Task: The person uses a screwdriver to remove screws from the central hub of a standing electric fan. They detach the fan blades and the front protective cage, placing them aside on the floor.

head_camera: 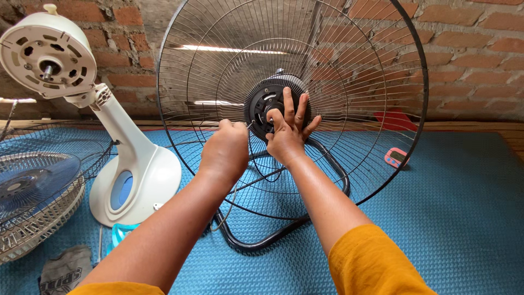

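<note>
While the fan grille (349, 82) stands upright facing the person, right hand (288, 131) presses spread fingers on its hub (266, 101), left hand (225, 153) fisted beside.

A wire fan guard (349, 109) stands on the mat (469, 218), near its back edge — a fan stand (131, 169) to its left, a small timer (396, 157) behind it toward the right, and 1 detached grille (33, 202) at the left edge.

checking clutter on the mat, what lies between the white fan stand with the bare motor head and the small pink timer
In the head view, the black tubular floor-fan frame with its round wire grille lies between the white fan stand and the small pink timer, with both hands at its hub.
</note>
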